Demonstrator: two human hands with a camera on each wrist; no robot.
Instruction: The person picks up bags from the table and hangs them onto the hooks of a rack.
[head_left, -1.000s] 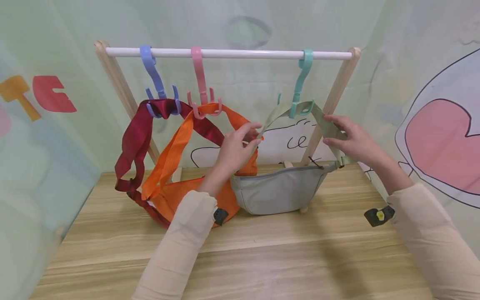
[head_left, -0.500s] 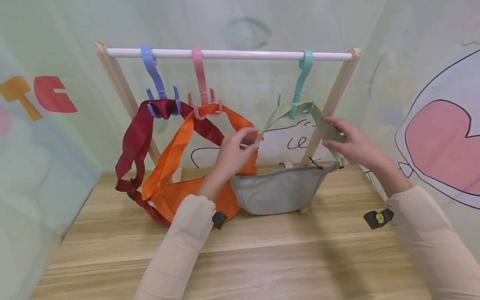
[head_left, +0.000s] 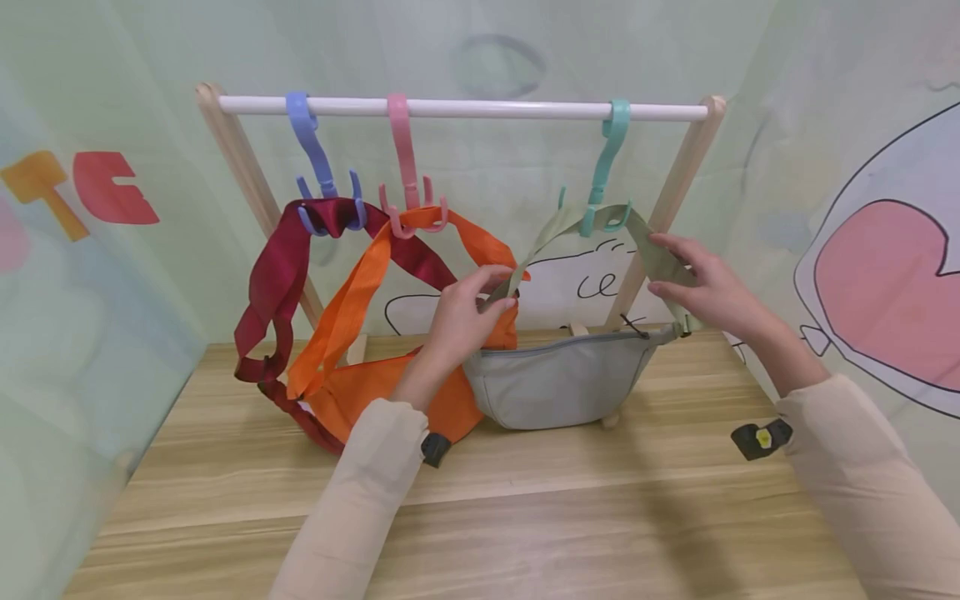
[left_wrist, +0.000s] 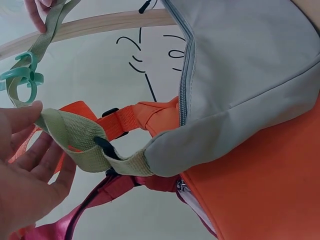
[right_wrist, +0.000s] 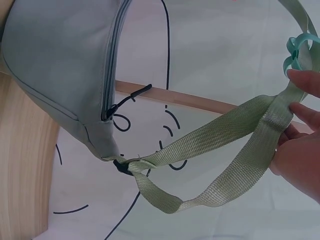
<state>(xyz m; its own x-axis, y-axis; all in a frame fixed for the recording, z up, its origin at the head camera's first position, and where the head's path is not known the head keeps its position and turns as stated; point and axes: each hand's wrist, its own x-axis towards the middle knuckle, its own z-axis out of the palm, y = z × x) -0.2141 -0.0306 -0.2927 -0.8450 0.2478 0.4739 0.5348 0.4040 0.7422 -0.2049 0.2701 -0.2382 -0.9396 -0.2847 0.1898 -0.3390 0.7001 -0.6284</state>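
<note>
A grey waist bag hangs low over the wooden table, its pale green webbing strap looped over a teal hook. My left hand pinches the strap on its left side; in the left wrist view thumb and fingers meet the webbing just above a dark buckle. On the other side, my right hand holds the strap between thumb and fingers. The right wrist view has the webbing doubled, running down to a black buckle at the bag's end. Part of the right hand is cropped there.
A wooden rack with a white rail stands at the table's back. From its pink hook hangs an orange bag, left of the grey one. A maroon strap hangs from the blue hook.
My left hand has moved slightly down along the strap, its fingers closer together on the webbing. The right hand stays nearly in place, and the strap remains over the teal hook.
</note>
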